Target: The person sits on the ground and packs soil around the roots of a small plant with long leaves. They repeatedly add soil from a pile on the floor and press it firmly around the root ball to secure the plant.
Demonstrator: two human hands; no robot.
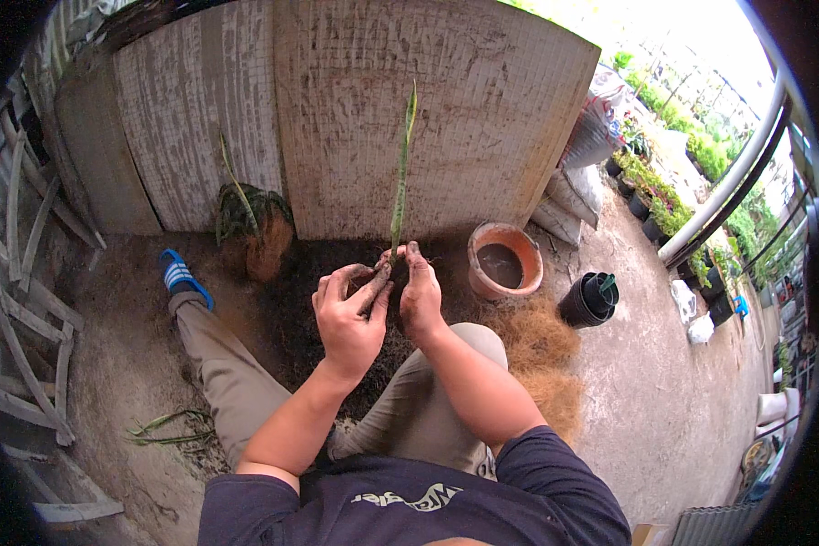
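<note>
A single upright snake plant leaf [400, 177], green with yellow edges, rises from between my two hands. My left hand [350, 317] has soil-dirtied fingers pinched at the leaf's base. On the other side, my right hand [421, 300] closes around the same base, its thumb and fingers pointing up. The roots or lower end are mostly hidden by the fingers. Below both hands lies a spread of dark loose soil [307, 327] between my legs. Right of the hands stands a terracotta-coloured pot [479, 276] with something dark and smooth inside.
Brown coconut fibre [539, 341] lies beside my knee, near stacked black nursery pots [582, 307]. A brown fibrous clump [269, 249] and another variegated leaf [237, 181] stand by the panel [423, 123]. Sacks [573, 198] lean at right. Cut leaves [174, 426] lie left; wooden frames [37, 341] line the edge.
</note>
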